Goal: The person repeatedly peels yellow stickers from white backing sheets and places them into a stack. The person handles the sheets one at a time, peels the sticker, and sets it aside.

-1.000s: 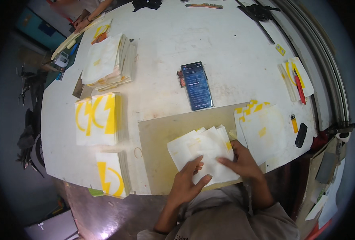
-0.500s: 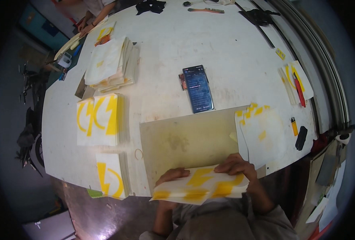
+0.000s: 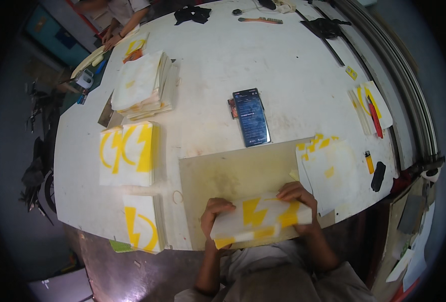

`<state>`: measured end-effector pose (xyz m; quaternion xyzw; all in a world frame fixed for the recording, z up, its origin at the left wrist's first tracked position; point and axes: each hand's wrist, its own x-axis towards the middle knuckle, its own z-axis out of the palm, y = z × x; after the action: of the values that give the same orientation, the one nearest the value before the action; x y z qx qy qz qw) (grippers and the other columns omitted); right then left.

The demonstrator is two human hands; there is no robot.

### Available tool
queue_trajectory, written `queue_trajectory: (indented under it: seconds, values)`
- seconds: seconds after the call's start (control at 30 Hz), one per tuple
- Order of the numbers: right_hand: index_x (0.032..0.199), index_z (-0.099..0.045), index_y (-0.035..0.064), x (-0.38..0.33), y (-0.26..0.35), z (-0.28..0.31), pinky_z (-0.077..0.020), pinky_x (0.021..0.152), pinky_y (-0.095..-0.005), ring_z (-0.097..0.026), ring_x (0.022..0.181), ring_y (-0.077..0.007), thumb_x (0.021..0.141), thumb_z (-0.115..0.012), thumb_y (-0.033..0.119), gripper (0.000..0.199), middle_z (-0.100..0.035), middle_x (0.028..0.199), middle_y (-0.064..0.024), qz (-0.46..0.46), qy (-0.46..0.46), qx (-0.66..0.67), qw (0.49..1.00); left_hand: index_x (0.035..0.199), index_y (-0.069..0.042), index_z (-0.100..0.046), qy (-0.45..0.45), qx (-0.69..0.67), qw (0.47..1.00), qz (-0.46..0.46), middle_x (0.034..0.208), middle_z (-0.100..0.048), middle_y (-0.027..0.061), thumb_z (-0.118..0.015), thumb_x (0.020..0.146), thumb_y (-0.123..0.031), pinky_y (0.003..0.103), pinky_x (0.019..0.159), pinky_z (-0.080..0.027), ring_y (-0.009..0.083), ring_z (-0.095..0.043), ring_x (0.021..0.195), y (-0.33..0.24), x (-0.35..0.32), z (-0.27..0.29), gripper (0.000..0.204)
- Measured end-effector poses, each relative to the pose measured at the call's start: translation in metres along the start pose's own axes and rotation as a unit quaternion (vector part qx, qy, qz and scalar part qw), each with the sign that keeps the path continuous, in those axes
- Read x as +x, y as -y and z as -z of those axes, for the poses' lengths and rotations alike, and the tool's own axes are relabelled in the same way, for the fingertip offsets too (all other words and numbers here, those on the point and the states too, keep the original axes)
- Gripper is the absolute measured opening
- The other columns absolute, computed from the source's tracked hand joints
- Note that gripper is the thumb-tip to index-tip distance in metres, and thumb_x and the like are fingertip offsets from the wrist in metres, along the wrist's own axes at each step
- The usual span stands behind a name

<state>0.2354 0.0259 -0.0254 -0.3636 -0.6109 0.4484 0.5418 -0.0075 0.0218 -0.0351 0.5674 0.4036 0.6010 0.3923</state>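
Note:
Both of my hands grip one stack of white sheets with yellow printed shapes [image 3: 261,220], held on edge at the near side of a beige board [image 3: 233,173]. My left hand [image 3: 214,210] clasps the stack's left end. My right hand [image 3: 298,197] curls over its right top edge. The stack rests against the board's front edge, close to my body.
A smartphone [image 3: 251,117] lies beyond the board. White sheet piles with yellow marks sit at the left [image 3: 129,152], front left [image 3: 142,229] and far left [image 3: 141,83]. A stained sheet [image 3: 331,171], a lighter [image 3: 369,162] and pens [image 3: 374,110] lie right. Another person's hands [image 3: 109,36] work far left.
The sheets lay fanned flat on the board under my hands; I gathered them into one stack and tipped it up on edge at the board's near side.

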Motion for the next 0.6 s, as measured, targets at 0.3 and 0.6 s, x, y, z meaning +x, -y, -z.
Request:
queue_trajectory:
  seconds: [0.3,0.6]
  values:
    - [0.106,-0.055,0.002,-0.01,-0.003,-0.023,-0.0486,0.087,-0.0368,-0.06,0.095,-0.0258,0.086,-0.072,0.013,0.029,-0.062,0.105,-0.0179,-0.027,-0.034,0.043,0.998,0.094,-0.004,-0.058,-0.077,0.044,0.996,0.021,0.094,-0.064,0.014,-0.081,0.083,-0.011,0.033,0.075,-0.052,0.0241,-0.065,0.084,-0.003,-0.014,-0.011,0.026]
    - [0.113,-0.055,0.0013,-0.023,-0.005,-0.028,-0.0495,0.088,-0.0384,-0.062,0.098,-0.0284,0.082,-0.067,0.003,0.033,-0.063,0.109,-0.0184,-0.023,-0.026,0.03,0.999,0.091,-0.004,-0.056,-0.063,0.047,0.997,-0.004,0.089,-0.061,0.0128,-0.077,0.086,-0.014,0.034,0.073,-0.051,0.022,-0.06,0.08,0.008,-0.019,-0.007,0.025]
